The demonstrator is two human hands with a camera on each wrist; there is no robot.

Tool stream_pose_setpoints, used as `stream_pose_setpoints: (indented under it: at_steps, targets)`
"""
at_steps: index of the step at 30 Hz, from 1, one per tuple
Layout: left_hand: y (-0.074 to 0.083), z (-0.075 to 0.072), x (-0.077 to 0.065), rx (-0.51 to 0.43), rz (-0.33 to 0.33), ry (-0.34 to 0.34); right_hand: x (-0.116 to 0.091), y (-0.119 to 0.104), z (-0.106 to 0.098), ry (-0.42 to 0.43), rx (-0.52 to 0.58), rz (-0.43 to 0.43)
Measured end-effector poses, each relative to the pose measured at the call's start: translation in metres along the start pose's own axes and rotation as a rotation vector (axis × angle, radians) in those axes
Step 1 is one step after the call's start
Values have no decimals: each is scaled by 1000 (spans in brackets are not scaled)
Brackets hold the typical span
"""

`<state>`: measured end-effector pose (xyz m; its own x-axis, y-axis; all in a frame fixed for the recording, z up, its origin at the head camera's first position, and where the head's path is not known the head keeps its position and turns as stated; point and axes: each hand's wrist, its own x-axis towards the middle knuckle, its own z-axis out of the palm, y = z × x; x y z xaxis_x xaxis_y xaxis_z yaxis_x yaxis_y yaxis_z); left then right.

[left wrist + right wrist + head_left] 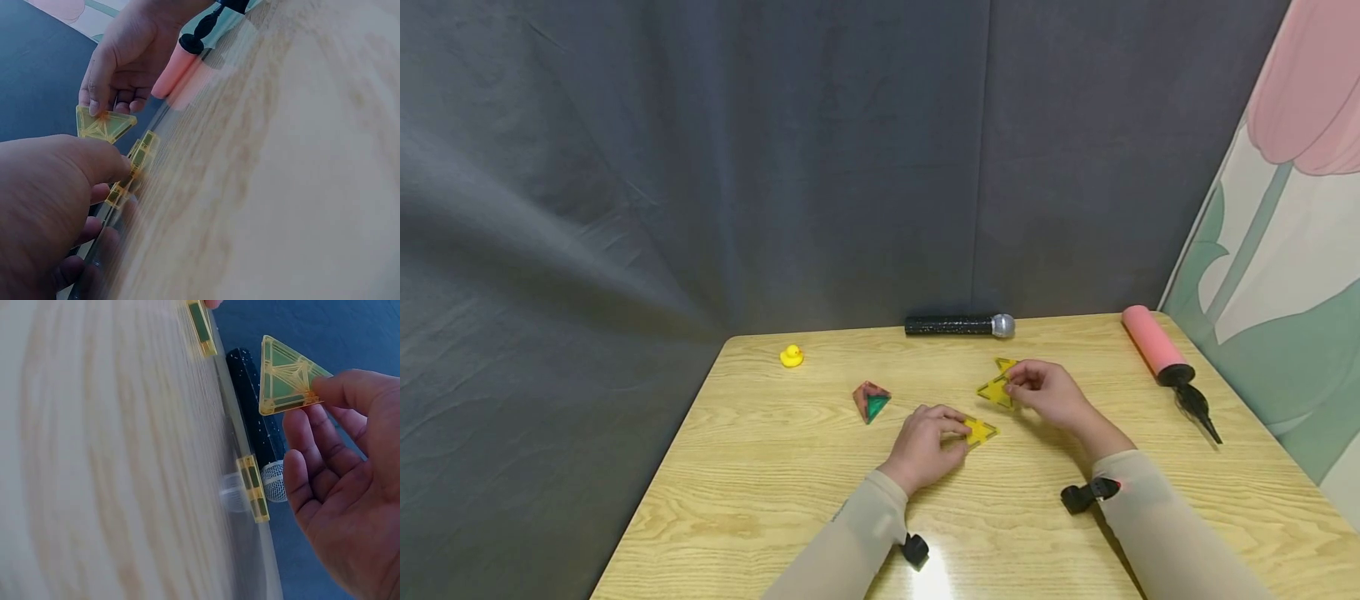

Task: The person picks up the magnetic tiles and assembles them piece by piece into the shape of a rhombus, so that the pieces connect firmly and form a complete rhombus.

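Observation:
My right hand [1051, 395] pinches a clear yellow triangular tile [286, 378] between thumb and fingers, holding it up off the table. Just behind it, another yellow tile [253, 489] lies on the tabletop, partly covered in the head view. Nearer and to the left, my left hand [925, 446] grips the left side of a third yellow triangular tile [981, 432] at the table surface. Its thumb lies along that tile in the left wrist view, while the other fingers are partly hidden. A gap separates the two hands' tiles.
Left of the hands sits a red and green tile piece [876, 406]. A yellow rubber duck [792, 357] stands at the back left. Along the back edge lies a black microphone [951, 326] with a silver head. A pink hand pump [1156, 342] rests near the right edge.

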<state>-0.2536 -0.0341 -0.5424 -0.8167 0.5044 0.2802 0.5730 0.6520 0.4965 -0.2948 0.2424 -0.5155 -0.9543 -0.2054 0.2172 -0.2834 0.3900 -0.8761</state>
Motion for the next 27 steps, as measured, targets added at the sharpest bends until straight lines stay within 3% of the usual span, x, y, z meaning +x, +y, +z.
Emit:
stream_pose_setpoints:
  at_steps: [27]
  targets:
    - [0,-1,1,-2,-56,10,-1,-9,20,-68,-104,-7]
